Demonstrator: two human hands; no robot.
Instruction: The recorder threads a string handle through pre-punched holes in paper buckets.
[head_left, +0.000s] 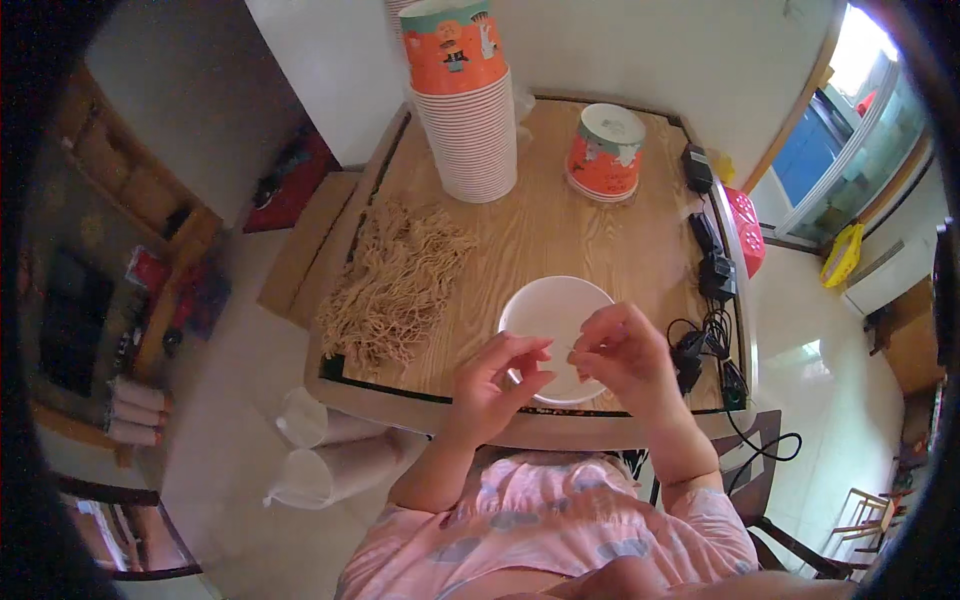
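Over a round white tub [555, 300] near the table's front edge, my two hands are raised close together. My left hand [500, 375] has its thumb and forefinger apart, with nothing visible between them. On the other side, my right hand [620, 352] pinches its fingertips together; a thin pale sliver seems to stick out, too small to name. The tub's inside shows white, partly hidden by the hands. Left of it lies a heap of tan, crinkled strands [400, 280], like cord or dried noodles.
A tall stack of orange-and-green paper tubs [465, 130] stands at the back, beside a short upside-down stack [605, 155]. Black power adapters [715, 270] and tangled cables [710, 340] line the right edge. Plastic-wrapped white stacks [335, 470] and a cardboard box [310, 250] sit on the floor.
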